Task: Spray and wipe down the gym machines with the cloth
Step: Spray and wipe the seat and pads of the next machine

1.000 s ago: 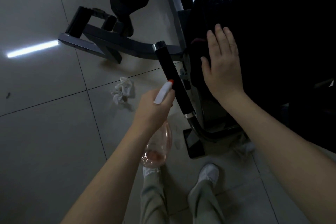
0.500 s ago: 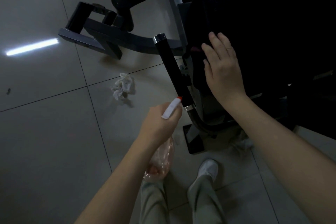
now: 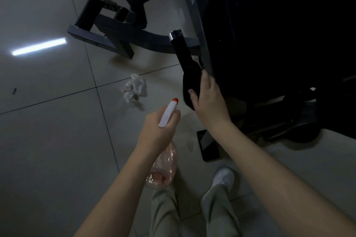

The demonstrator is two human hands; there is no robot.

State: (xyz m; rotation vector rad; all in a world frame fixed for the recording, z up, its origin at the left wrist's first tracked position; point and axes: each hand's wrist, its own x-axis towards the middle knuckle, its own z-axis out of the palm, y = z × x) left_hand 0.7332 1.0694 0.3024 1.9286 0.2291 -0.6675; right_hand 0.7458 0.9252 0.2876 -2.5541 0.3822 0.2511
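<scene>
The right hand is wrapped around the lower part of a black handle that juts out from the machine, with a dark cloth bunched between the palm and the grip. Fingers curl round the cloth — the hand is closed on it and on the handle beneath. The handle ends in a shiny metal cap at its far tip and runs back down toward the machine's frame.

The left hand is closed around the neck of a spray bottle, just left of the right wrist and apart from it. The bottle's white nozzle with its red tip points up and away, toward the handle; its clear body hangs below the hand, with a little pinkish liquid at the bottom.

To the right, the black padded seat fills the upper corner, very dark — details there are hard to make out. A crumpled white rag lies on the tiled floor, left of the handle and well apart from both hands. A bright strip of reflected light shows on the tiles at far left. Below, pale trouser legs and a white shoe stand on the floor.
</scene>
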